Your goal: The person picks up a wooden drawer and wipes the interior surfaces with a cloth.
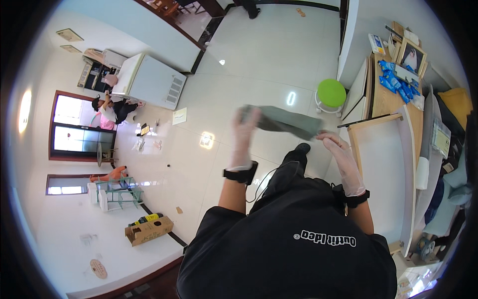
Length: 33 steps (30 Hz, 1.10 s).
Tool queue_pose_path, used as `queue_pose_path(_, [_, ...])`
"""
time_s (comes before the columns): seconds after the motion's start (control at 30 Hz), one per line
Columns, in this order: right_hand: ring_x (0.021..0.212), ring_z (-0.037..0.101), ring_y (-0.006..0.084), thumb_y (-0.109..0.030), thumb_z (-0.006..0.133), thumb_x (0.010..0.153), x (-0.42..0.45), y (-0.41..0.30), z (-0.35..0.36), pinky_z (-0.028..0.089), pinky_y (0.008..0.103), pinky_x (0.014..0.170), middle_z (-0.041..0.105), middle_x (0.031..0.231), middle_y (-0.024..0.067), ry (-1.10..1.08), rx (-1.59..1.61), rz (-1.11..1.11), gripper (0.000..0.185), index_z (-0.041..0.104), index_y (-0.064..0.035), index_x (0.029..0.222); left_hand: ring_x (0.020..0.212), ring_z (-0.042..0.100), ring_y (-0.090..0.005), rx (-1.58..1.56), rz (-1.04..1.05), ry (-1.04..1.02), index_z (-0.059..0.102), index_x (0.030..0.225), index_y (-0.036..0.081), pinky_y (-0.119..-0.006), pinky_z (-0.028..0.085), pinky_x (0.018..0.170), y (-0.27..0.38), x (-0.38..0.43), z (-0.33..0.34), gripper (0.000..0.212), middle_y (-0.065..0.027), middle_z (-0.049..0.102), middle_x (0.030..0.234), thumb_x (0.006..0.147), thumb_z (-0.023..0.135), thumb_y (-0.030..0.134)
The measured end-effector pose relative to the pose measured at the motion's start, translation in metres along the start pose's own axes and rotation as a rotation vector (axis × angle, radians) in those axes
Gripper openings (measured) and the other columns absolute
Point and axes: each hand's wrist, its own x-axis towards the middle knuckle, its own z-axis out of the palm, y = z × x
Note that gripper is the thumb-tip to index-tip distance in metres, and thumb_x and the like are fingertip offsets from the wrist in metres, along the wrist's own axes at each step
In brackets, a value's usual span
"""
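Note:
A grey-green cloth [285, 120], loosely folded and blurred, is stretched between my hands above the tiled floor. My left hand [243, 138], in a thin clear glove, grips its left end. At the other end, the fingertips of my gloved right hand [338, 155] pinch a corner. Black bands circle both wrists. Close to the right of my right hand is a shallow drawer-like wooden frame [384, 164] with a pale flat panel.
A green-topped stool [331, 93] stands ahead right, near a wooden cabinet [386, 99] bearing blue packets [396, 80] and a picture frame. Ahead left is a white chest freezer [155, 80], with another person [115, 108] beyond it. A cardboard box [151, 230] lies by the left wall.

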Motion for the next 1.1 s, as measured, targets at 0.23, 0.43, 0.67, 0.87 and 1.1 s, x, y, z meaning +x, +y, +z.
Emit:
queue_pose_path(0.23, [0.099, 0.061, 0.0141, -0.018, 0.049, 0.097, -0.010, 0.018, -0.022, 0.045, 0.0283, 0.091, 0.067, 0.105, 0.0059, -0.191, -0.039, 0.192, 0.028, 0.064, 0.0008, 0.110, 0.074, 0.058, -0.0115, 0.130, -0.156, 0.132, 0.064, 0.100, 0.004, -0.028, 0.049, 0.069, -0.010, 0.030, -0.154, 0.029, -0.0020, 0.064, 0.083, 0.086, 0.070, 0.028])
queue_pose_path(0.43, [0.106, 0.060, 0.0137, -0.016, 0.054, 0.094, -0.012, -0.015, -0.017, 0.044, 0.0277, 0.095, 0.066, 0.108, 0.0058, -0.151, -0.163, 0.211, 0.027, 0.064, 0.0018, 0.112, 0.069, 0.060, -0.0120, 0.044, -0.202, 0.283, 0.062, 0.095, 0.005, -0.025, 0.048, 0.057, -0.023, 0.051, -0.173, 0.019, -0.0029, 0.062, 0.079, 0.088, 0.068, 0.021])
queue_pose_path(0.67, [0.116, 0.054, 0.0187, -0.019, 0.066, 0.085, 0.000, -0.031, 0.008, 0.042, 0.0311, 0.098, 0.060, 0.119, 0.0104, -0.094, -0.194, 0.105, 0.049, 0.052, -0.0043, 0.130, 0.090, 0.059, -0.0115, 0.104, -0.127, -0.070, 0.066, 0.107, 0.004, -0.027, 0.047, 0.081, -0.001, 0.053, -0.092, 0.035, -0.0024, 0.066, 0.097, 0.089, 0.068, 0.034])
queue_pose_path(0.87, [0.119, 0.048, 0.0318, -0.020, 0.075, 0.074, 0.023, -0.044, 0.020, 0.039, 0.0386, 0.101, 0.051, 0.129, 0.0147, 0.174, -0.711, -0.486, 0.080, 0.036, -0.0119, 0.143, 0.084, 0.054, -0.0079, 0.071, 0.011, -0.675, 0.063, 0.103, 0.001, -0.024, 0.046, 0.073, 0.064, 0.026, 0.027, 0.027, 0.0008, 0.062, 0.089, 0.093, 0.063, 0.026])
queue_pose_path(1.1, [0.125, 0.042, 0.0259, -0.021, 0.077, 0.074, -0.015, -0.051, -0.018, 0.032, 0.0364, 0.106, 0.042, 0.140, 0.0092, 0.099, -0.254, -0.229, 0.037, 0.069, -0.0030, 0.105, 0.082, 0.058, -0.0110, 0.021, 0.141, -0.885, 0.062, 0.105, 0.000, -0.028, 0.048, 0.073, 0.098, 0.021, 0.112, 0.027, -0.0038, 0.064, 0.089, 0.093, 0.062, 0.024])
